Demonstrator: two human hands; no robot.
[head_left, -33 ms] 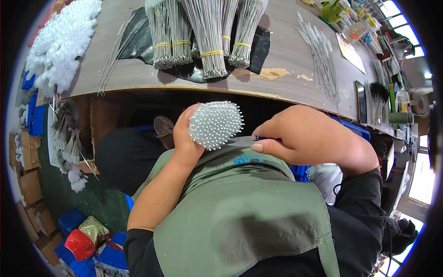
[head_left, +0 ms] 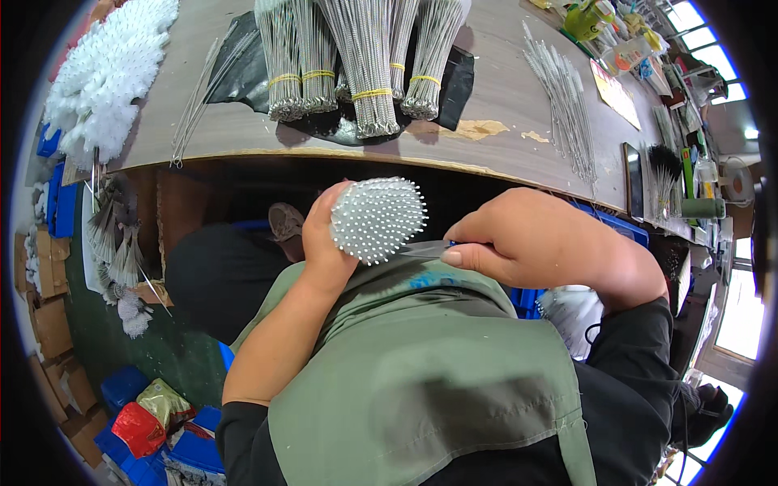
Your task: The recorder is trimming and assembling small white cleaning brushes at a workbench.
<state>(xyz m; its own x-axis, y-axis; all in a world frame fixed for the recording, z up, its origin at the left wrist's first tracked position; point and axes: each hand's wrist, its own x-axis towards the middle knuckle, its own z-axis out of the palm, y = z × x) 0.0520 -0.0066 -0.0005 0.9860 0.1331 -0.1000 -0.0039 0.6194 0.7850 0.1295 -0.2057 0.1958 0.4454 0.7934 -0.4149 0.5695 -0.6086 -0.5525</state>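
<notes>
My left hand (head_left: 326, 243) is wrapped round a bundle of white-tipped brushes (head_left: 378, 222), their many round tips packed into a dome facing up. The rest of the bundle is hidden behind my hand and the dome. My right hand (head_left: 494, 243) is closed on a tool with a metal blade (head_left: 425, 249) and a bit of blue at its grip; most of the handle is hidden in my fingers. The blade points left, its end at the lower right rim of the dome. Both hands are above my green apron (head_left: 438, 356), in front of the table edge.
On the table (head_left: 494, 89) stand several wire bundles (head_left: 373, 89) tied with yellow bands. Loose wires (head_left: 567, 113) lie right of them, near a phone (head_left: 634, 180) and bottles. A white brush pile (head_left: 109, 73) is at the far left. Blue bins (head_left: 126, 387) and cartons (head_left: 53, 332) stand lower left.
</notes>
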